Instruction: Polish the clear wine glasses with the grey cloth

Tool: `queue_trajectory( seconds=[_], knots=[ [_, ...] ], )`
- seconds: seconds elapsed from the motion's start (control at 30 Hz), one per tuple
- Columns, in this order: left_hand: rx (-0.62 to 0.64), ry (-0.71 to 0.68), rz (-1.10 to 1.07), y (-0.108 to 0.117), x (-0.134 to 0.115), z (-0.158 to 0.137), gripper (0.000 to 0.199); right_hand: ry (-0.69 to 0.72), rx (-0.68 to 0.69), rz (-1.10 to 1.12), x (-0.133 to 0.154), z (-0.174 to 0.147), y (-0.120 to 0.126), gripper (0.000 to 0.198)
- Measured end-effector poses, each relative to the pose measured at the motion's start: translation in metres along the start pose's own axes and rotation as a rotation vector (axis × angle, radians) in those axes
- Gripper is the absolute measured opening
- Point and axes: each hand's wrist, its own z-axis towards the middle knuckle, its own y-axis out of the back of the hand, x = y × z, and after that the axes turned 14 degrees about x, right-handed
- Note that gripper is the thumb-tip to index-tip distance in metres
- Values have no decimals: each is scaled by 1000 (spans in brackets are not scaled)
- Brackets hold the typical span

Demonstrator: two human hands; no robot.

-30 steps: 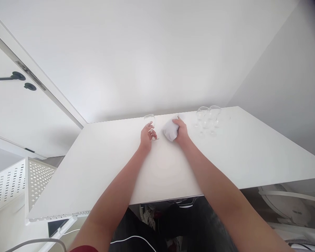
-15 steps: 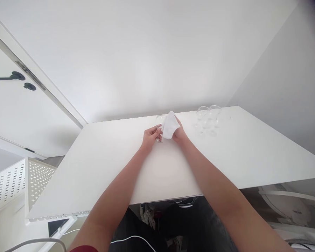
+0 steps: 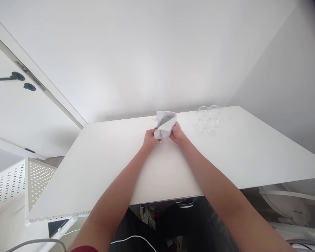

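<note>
A white cloth [image 3: 166, 126] is spread over a wine glass, hiding its bowl; only a bit of the glass's base [image 3: 159, 142] shows below. My left hand [image 3: 148, 138] is closed round the stem, its fingertips mostly behind the cloth. At the cloth's right side, my right hand [image 3: 177, 133] grips it between thumb and fingers. The cloth's upper edge gapes toward the wall, with a shaded fold inside.
Clear stemmed glasses [image 3: 214, 113] stand together at the back right of the white table [image 3: 107, 154]. A wall rises behind the table. On the left are a door handle [image 3: 17, 76] and a perforated white panel [image 3: 39, 175].
The cloth has shifted left from beside the glass to over it and opened out. The glass bowl, visible before, is now covered. My right hand has moved slightly left and lower.
</note>
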Motion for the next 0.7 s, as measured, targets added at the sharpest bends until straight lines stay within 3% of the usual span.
queue_trajectory(
  seconds=[0.1, 0.23, 0.33, 0.47, 0.6, 0.7],
  knots=[
    [-192, -23, 174, 1, 5, 1, 30, 110, -158, -86, -5, 4, -8, 47],
    [-202, -106, 343, 0, 8, 2, 38, 233, -291, -332, -1, 0, -12, 31],
    [-152, -158, 397, -1, 9, 1, 37, 260, -257, -588, 7, -6, -12, 15],
    [-180, -178, 383, 0, 10, 1, 36, 254, -112, -805, 9, -7, -15, 13],
    [-182, -194, 434, 1, 8, 0, 39, 248, -200, -828, 5, -2, -17, 11],
    [-121, -175, 551, -1, 7, -1, 38, 151, -430, -664, 1, 3, -8, 22]
  ],
)
